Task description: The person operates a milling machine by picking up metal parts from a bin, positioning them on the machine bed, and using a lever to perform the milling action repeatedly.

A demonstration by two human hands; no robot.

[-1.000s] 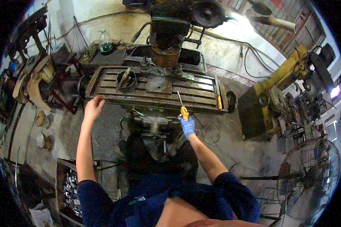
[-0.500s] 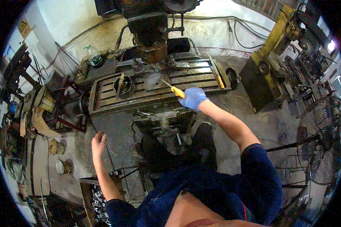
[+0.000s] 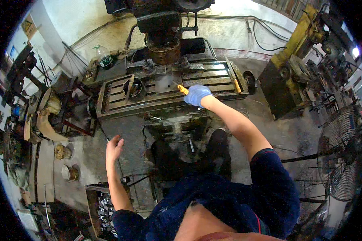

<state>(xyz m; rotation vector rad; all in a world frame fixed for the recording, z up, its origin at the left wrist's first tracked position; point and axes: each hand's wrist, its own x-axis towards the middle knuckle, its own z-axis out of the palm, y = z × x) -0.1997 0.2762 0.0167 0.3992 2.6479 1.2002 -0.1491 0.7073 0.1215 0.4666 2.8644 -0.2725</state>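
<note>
Well, the gloved right hand (image 3: 198,95) grips a yellow blow gun (image 3: 182,89) above the slotted surface (image 3: 208,77); the bare left hand (image 3: 115,146) hangs loosely open, holding nothing. A careless leftward swing could knock the bowl (image 3: 138,94), spilling what it holds.

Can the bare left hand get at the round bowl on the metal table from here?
Probably, with some stretching: the left hand looks empty, and only the front edge of the table seems to lie between it and the bowl, which has a stick across it.
</note>
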